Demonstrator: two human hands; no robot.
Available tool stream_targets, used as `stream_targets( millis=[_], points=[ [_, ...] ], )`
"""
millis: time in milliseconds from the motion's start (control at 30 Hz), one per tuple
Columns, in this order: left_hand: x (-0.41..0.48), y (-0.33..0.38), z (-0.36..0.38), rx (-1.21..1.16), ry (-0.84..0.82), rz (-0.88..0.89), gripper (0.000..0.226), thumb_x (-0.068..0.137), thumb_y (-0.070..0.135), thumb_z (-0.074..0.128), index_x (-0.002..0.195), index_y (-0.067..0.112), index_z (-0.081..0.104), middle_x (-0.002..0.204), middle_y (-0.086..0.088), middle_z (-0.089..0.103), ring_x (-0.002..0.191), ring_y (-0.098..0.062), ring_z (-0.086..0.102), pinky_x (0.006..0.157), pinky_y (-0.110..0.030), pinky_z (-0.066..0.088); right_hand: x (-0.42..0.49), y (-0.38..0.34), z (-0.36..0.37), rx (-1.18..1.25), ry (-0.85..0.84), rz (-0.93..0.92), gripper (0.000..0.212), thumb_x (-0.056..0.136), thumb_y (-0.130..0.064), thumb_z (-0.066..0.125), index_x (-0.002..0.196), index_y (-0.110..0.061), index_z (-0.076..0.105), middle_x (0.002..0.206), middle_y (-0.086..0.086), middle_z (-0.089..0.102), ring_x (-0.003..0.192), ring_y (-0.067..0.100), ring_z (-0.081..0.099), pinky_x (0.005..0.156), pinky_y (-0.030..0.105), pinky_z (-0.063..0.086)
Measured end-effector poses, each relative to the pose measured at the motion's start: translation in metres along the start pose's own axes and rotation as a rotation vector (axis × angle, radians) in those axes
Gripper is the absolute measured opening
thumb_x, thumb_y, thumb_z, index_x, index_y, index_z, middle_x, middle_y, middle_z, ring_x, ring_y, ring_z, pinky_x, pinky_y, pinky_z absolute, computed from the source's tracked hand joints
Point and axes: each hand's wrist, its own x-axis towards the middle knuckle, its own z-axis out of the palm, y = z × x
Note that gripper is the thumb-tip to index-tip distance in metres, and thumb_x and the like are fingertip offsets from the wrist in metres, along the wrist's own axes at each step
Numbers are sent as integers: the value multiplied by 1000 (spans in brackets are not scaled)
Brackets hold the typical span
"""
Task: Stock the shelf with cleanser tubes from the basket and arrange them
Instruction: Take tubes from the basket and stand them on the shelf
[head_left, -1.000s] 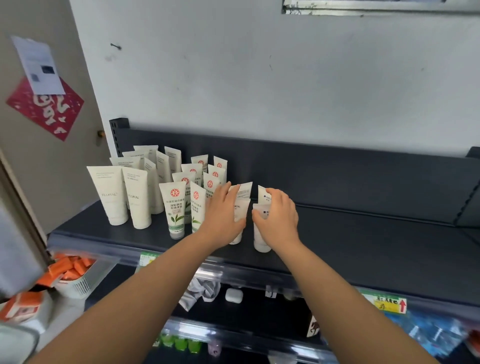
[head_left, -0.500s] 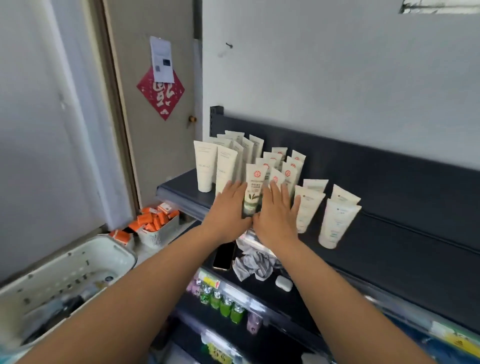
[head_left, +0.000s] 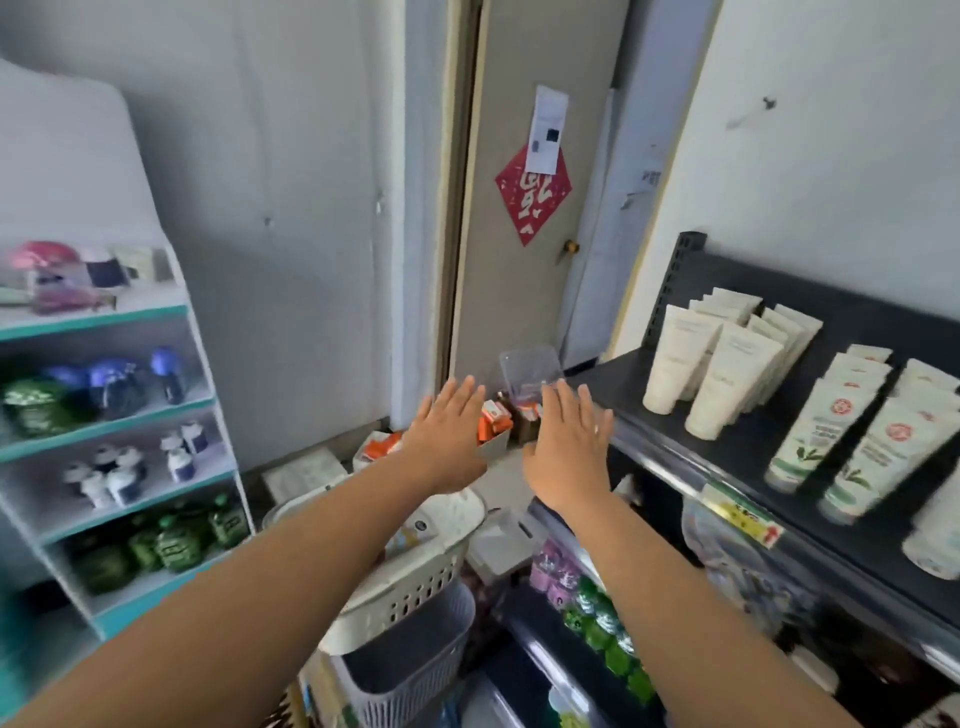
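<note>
Just left of the shelf (head_left: 623, 384), where the tubes (head_left: 727, 384) stand upright in rows, the left hand (head_left: 449, 431) and right hand (head_left: 569, 447) hover empty, fingers (head_left: 462, 397) straight, the basket (head_left: 410, 623) lower beside it, so a hasty sweep could topple the front tubes.

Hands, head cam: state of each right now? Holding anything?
Left hand: open, fingers straight, holding nothing.
Right hand: open, fingers straight, holding nothing.
</note>
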Motion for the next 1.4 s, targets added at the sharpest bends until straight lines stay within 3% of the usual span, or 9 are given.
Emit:
stream_targets(
  millis=[333,900,1000,1133,1233,1333,1400],
  points=[
    [-29,-131,38,25,-134,-199,94,88,35,57,154,12,-6,162,-5,-11,149,-24,-11,121,-45,3,23,-76,83,-4,-203,-166,83,94,-28,54,155,-15,0,164,5,-6,150,28,-10,118,54,-1],
    [30,-230,164,-78,-349,-433,83,93,25,50,153,13,-6,162,-5,-11,149,-23,-10,121,-41,0,120,-103,261,24,-585,-385,77,94,-23,52,154,-13,5,163,7,3,150,26,0,122,48,5],
    [39,-240,198,-143,-407,-481,76,93,18,46,154,13,0,162,-5,-4,149,-22,-6,121,-39,1,129,-96,300,54,-700,-407,75,96,-25,52,155,-13,6,163,7,4,150,26,3,122,45,6],
    [44,-245,235,-231,-513,-563,75,89,14,53,153,13,14,160,-6,13,148,-25,10,119,-38,11,137,-80,347,100,-847,-386,74,95,-24,55,154,-10,13,161,10,16,148,26,17,121,39,19],
    [43,-251,266,-315,-592,-672,68,86,19,53,148,13,26,153,-10,30,140,-30,30,114,-42,29,139,-69,376,132,-989,-221,70,94,-22,58,151,-9,19,153,12,29,138,29,36,110,38,35],
    [45,-256,290,-296,-628,-720,61,85,23,52,142,13,33,146,-10,41,134,-30,39,110,-38,33,137,-59,406,173,-1087,-46,59,92,-23,60,143,-10,33,136,14,47,114,28,55,89,35,49],
    [46,-259,302,-267,-663,-764,61,87,22,53,144,14,31,145,-10,40,132,-30,41,106,-37,35,132,-51,426,221,-1145,82,47,92,-23,59,133,-9,42,120,9,56,92,19,58,69,28,49]
  ],
)
